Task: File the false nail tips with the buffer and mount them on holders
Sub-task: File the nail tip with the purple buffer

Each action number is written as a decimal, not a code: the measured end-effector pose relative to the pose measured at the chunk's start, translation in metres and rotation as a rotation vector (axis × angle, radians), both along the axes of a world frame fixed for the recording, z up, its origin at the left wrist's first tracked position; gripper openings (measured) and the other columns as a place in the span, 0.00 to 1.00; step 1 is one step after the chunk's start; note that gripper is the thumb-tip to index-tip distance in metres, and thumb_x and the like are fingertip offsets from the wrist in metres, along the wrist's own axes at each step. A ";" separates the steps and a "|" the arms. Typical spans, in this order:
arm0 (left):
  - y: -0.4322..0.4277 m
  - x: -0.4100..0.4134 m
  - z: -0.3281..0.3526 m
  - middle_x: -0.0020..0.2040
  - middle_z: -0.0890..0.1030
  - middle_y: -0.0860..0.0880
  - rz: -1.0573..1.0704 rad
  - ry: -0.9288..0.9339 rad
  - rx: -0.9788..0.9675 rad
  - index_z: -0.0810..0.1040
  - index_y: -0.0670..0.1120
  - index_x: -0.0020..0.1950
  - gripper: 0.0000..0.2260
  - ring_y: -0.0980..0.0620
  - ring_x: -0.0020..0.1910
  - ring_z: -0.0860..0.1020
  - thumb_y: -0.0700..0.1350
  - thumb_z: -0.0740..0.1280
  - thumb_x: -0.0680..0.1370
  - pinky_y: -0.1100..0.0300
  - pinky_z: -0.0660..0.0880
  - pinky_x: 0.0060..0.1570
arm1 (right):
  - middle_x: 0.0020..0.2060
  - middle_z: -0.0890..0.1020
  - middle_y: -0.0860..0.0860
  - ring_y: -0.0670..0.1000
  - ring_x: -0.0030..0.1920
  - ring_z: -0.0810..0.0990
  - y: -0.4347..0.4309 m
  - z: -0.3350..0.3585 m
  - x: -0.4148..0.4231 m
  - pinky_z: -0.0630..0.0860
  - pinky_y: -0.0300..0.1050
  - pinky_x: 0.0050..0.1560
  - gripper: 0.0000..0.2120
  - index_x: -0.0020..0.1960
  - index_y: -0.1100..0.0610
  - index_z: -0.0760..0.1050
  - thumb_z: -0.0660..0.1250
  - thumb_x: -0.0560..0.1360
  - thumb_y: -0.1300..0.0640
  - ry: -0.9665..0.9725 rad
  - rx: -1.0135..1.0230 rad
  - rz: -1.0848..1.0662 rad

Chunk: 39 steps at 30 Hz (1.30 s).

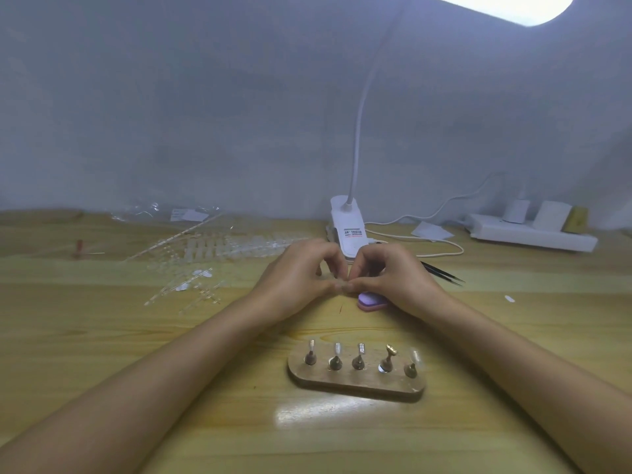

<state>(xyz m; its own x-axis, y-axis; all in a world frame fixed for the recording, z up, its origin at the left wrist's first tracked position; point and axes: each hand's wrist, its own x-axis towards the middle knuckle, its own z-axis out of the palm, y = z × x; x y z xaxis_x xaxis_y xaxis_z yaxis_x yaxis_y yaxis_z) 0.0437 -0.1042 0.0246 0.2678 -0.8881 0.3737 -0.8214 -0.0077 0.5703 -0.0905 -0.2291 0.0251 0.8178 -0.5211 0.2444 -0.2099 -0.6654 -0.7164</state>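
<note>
My left hand (301, 278) and my right hand (393, 278) meet fingertip to fingertip over the middle of the wooden table, pinching something small between them; it is too small and hidden to name. A purple and pink buffer block (371, 300) lies on the table under my right hand. In front of me stands an oval wooden base (355, 383) with several metal holders; some carry clear nail tips (312, 345), and one brass holder (390, 352) has a bare top.
Clear nail tip strips and loose tips (205, 258) are spread at the left. A white clip lamp (349, 230) stands behind my hands, black tweezers (441, 272) lie to the right, and a power strip (530, 230) sits at the back right.
</note>
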 end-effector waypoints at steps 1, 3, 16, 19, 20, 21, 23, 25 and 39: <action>0.002 -0.001 0.000 0.43 0.79 0.57 0.010 -0.020 -0.020 0.78 0.53 0.40 0.07 0.55 0.43 0.73 0.46 0.75 0.70 0.50 0.75 0.47 | 0.30 0.81 0.50 0.40 0.29 0.74 0.000 0.000 0.000 0.69 0.31 0.32 0.12 0.32 0.51 0.78 0.79 0.67 0.63 -0.013 0.010 0.009; 0.004 -0.001 -0.002 0.43 0.76 0.59 0.042 -0.132 -0.073 0.78 0.52 0.41 0.06 0.55 0.45 0.72 0.46 0.74 0.71 0.53 0.73 0.46 | 0.29 0.81 0.46 0.39 0.30 0.75 0.000 -0.001 -0.001 0.69 0.30 0.33 0.12 0.33 0.51 0.79 0.79 0.68 0.62 -0.017 0.018 0.014; 0.010 0.001 0.002 0.46 0.82 0.57 0.069 -0.943 -0.474 0.80 0.52 0.40 0.06 0.49 0.45 0.80 0.48 0.71 0.76 0.52 0.71 0.42 | 0.30 0.82 0.50 0.44 0.30 0.81 -0.001 0.011 -0.013 0.75 0.32 0.30 0.06 0.40 0.60 0.81 0.74 0.72 0.68 -0.062 0.530 0.139; 0.011 0.000 0.001 0.49 0.80 0.59 0.093 -0.521 -0.275 0.82 0.53 0.43 0.06 0.51 0.51 0.75 0.53 0.69 0.77 0.53 0.66 0.49 | 0.33 0.83 0.48 0.41 0.34 0.81 -0.001 0.010 -0.010 0.74 0.30 0.35 0.05 0.42 0.60 0.81 0.75 0.71 0.68 -0.107 0.302 0.141; 0.010 -0.001 0.000 0.49 0.79 0.59 0.100 -0.360 -0.220 0.82 0.53 0.43 0.05 0.52 0.52 0.73 0.53 0.71 0.76 0.54 0.65 0.51 | 0.34 0.83 0.46 0.40 0.35 0.80 0.000 0.009 -0.009 0.72 0.27 0.36 0.06 0.42 0.59 0.81 0.75 0.71 0.68 -0.140 0.149 0.138; 0.008 -0.001 -0.001 0.48 0.78 0.59 0.105 -0.207 -0.188 0.82 0.53 0.42 0.04 0.53 0.53 0.72 0.52 0.72 0.75 0.56 0.65 0.52 | 0.34 0.83 0.45 0.40 0.35 0.79 0.000 0.009 -0.009 0.69 0.27 0.37 0.07 0.41 0.58 0.81 0.76 0.70 0.68 -0.173 -0.015 0.142; 0.005 -0.002 0.001 0.47 0.78 0.56 0.100 0.052 -0.136 0.82 0.52 0.39 0.04 0.53 0.53 0.72 0.48 0.74 0.74 0.61 0.67 0.53 | 0.35 0.82 0.43 0.41 0.37 0.79 0.000 0.006 -0.009 0.68 0.27 0.39 0.09 0.42 0.56 0.80 0.76 0.69 0.68 -0.232 -0.286 0.176; 0.006 -0.002 0.004 0.48 0.78 0.52 0.080 0.257 -0.084 0.81 0.51 0.37 0.06 0.52 0.52 0.73 0.46 0.74 0.74 0.68 0.67 0.48 | 0.35 0.82 0.43 0.42 0.38 0.80 -0.001 0.003 -0.010 0.67 0.27 0.42 0.11 0.44 0.55 0.79 0.76 0.70 0.67 -0.263 -0.482 0.195; 0.010 0.009 0.001 0.44 0.81 0.48 0.133 0.475 -0.195 0.79 0.53 0.32 0.10 0.58 0.39 0.74 0.47 0.78 0.69 0.69 0.71 0.32 | 0.37 0.81 0.40 0.43 0.35 0.71 -0.019 0.023 -0.018 0.65 0.33 0.37 0.04 0.40 0.49 0.83 0.75 0.73 0.54 0.039 -0.109 0.063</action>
